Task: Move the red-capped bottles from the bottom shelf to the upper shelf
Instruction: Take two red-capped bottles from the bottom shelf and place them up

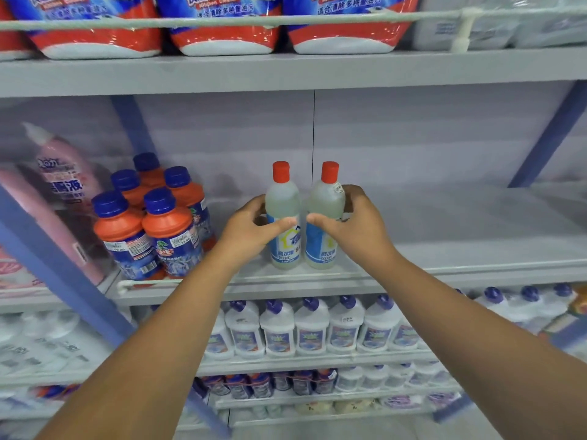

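Observation:
Two red-capped bottles with pale clear bodies and blue-white labels stand side by side on the grey upper shelf (444,249), touching each other. My left hand (251,228) grips the left bottle (282,201) round its middle. My right hand (359,223) grips the right bottle (327,198) the same way. Both bottles are upright, their bases at or just above the shelf near its front edge.
Several orange bottles with blue caps (149,223) stand on the same shelf to the left. Pink bottles (60,185) lean further left. Refill pouches (222,27) fill the shelf above. White bottles with purple caps (311,328) line the shelf below.

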Demonstrator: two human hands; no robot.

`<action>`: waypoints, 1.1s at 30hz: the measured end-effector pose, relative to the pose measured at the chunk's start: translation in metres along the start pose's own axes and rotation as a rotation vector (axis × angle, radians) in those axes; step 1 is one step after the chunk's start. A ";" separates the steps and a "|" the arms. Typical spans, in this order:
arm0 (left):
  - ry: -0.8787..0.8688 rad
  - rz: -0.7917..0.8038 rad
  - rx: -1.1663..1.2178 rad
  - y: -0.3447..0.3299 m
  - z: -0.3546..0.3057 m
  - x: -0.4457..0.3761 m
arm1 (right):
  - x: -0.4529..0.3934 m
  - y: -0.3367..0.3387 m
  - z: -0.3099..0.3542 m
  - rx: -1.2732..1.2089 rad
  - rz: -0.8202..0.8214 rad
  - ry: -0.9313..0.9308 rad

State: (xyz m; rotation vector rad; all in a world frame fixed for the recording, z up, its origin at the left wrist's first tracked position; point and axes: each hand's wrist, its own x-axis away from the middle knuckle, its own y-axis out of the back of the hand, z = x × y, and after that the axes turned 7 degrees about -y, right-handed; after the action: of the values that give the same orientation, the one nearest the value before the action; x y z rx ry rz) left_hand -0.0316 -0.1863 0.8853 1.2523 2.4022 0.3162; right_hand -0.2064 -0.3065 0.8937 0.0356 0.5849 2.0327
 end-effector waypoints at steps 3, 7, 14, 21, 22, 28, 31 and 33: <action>0.018 -0.027 -0.009 -0.003 0.006 0.005 | -0.001 0.008 -0.012 0.000 0.154 -0.042; 0.078 -0.063 -0.073 -0.014 0.024 0.013 | -0.006 0.010 -0.038 -0.001 0.313 -0.117; 0.122 -0.119 -0.221 -0.029 0.017 0.022 | -0.009 0.004 -0.049 0.033 0.409 -0.126; 0.113 -0.066 -0.213 -0.026 0.022 0.017 | 0.000 -0.002 -0.046 0.040 0.264 -0.089; 0.117 -0.041 -0.181 -0.024 0.024 0.016 | 0.001 -0.004 -0.045 0.038 0.237 -0.083; 0.163 0.100 0.041 -0.009 0.031 0.007 | 0.003 -0.010 -0.047 0.103 0.142 -0.149; 0.162 0.202 0.102 -0.006 0.034 0.006 | 0.002 -0.003 -0.046 0.077 0.241 -0.182; 0.156 0.234 0.132 -0.006 0.034 0.005 | 0.002 0.000 -0.044 0.091 0.272 -0.192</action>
State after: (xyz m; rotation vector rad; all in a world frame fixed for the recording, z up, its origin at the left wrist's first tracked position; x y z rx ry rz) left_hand -0.0226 -0.1851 0.8513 1.6296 2.4413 0.3397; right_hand -0.2190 -0.3216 0.8540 0.3793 0.5746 2.2306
